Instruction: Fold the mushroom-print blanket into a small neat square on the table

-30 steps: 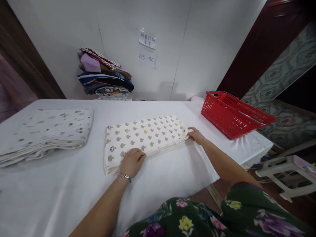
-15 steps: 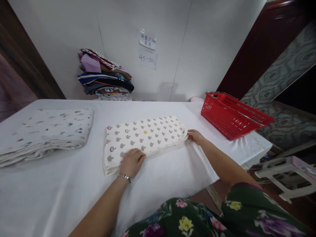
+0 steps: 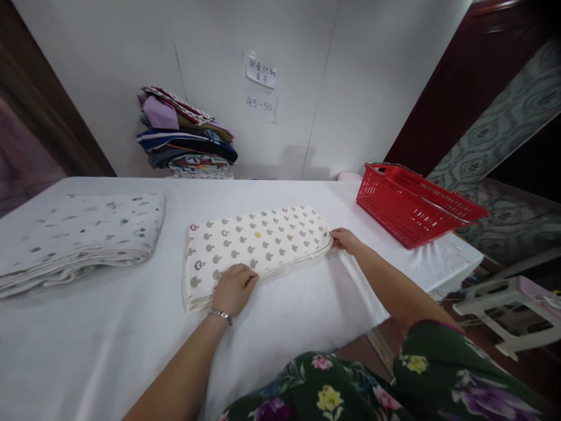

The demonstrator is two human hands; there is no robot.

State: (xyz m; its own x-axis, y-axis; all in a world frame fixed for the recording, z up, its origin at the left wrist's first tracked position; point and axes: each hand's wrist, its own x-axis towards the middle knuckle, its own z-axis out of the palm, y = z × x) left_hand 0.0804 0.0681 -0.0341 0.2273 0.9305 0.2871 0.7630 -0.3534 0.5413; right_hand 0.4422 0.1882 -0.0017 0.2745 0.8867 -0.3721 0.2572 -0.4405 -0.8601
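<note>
A folded cream cloth [image 3: 263,237] with grey and a few coloured mushroom prints lies on the white-covered table in front of me, its layers showing along the near edge. My left hand [image 3: 235,287], with a bracelet at the wrist, rests at that near edge left of the middle, fingers bent over the cloth and thumb close to them. At the right end, my right hand [image 3: 344,240] pinches the rounded corner of the layers. The undersides of both hands are hidden.
Another folded white printed cloth [image 3: 100,228] lies at the left. Stacked fabrics [image 3: 186,137] stand against the wall behind the table [image 3: 289,321]. A red basket [image 3: 407,204] sits at the right end, and a stool [image 3: 512,310] stands beyond the table's edge.
My right hand has shifted very slightly left at the cloth's corner. My left hand and the folded cloth look nearly the same.
</note>
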